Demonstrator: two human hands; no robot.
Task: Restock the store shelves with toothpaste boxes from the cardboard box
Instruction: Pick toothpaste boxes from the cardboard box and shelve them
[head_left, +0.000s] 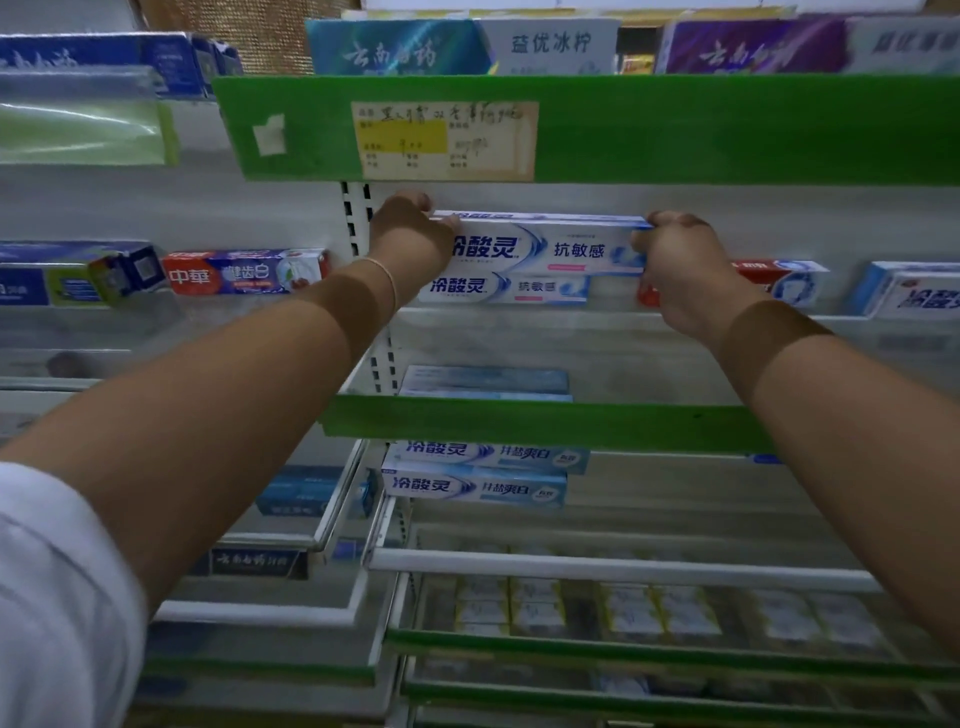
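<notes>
A white and blue toothpaste box (550, 244) lies lengthwise at the middle shelf, on top of a smaller matching box (506, 289). My left hand (410, 234) grips its left end. At the right end, my right hand (680, 265) holds it with curled fingers. Both arms reach up and forward to the shelf (597, 332). The cardboard box is out of view.
A green shelf edge with a price label (444, 140) hangs just above the hands. A red and white box (779, 283) sits right of my right hand, and a red and blue box (244, 273) to the left. Lower shelves hold more blue boxes (475, 486).
</notes>
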